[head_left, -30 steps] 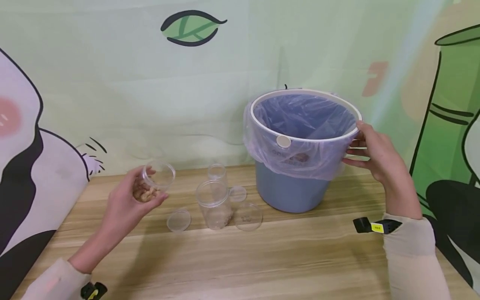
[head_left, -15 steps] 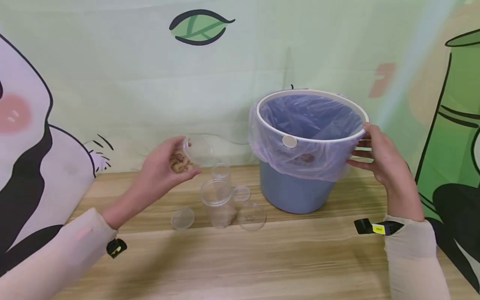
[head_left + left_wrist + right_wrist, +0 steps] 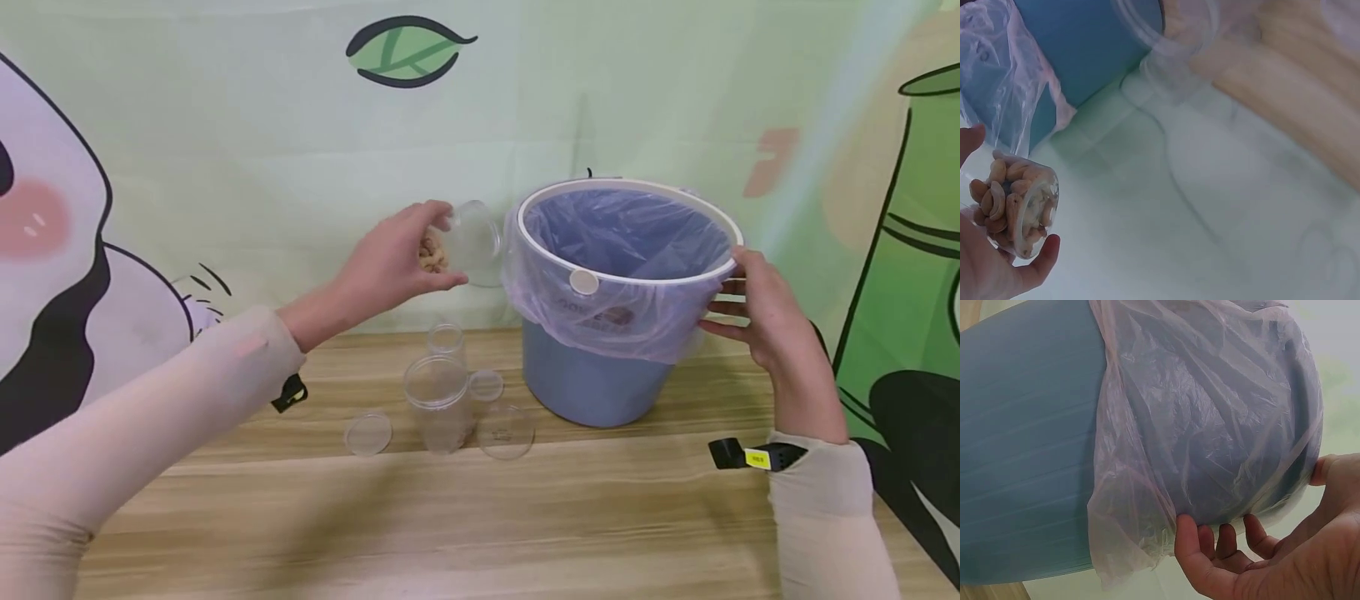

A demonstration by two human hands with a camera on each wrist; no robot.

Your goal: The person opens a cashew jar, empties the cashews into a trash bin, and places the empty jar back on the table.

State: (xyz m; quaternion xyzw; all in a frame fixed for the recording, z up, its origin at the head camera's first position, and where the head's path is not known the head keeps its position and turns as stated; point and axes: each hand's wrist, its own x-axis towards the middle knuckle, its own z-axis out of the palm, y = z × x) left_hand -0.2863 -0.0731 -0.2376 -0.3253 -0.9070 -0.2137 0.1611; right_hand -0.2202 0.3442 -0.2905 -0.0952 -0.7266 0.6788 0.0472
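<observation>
My left hand (image 3: 390, 260) grips a clear plastic jar (image 3: 478, 242), raised above the table and tipped with its open mouth toward the bin. Cashews (image 3: 999, 203) fill the bottom of it. My right hand (image 3: 772, 312) holds the right side of a blue trash can (image 3: 588, 379), thumb at the white rim and fingertips against the outer wall. A thin translucent bag (image 3: 1197, 412) lines the can and hangs over its rim. In the head view, the jar's mouth is just left of the bag's overhang.
On the wooden table (image 3: 480, 525) stand a larger clear jar (image 3: 438, 417) and a narrower one (image 3: 446, 340) behind it. Around them lie a round lid (image 3: 368, 434), a small lid (image 3: 486, 385) and a bigger clear lid (image 3: 506, 432). A printed cloth (image 3: 300, 167) hangs behind.
My left hand has lifted the jar of cashews and carried it right toward the trash can, tipping it further on its side. My right hand keeps its place on the can.
</observation>
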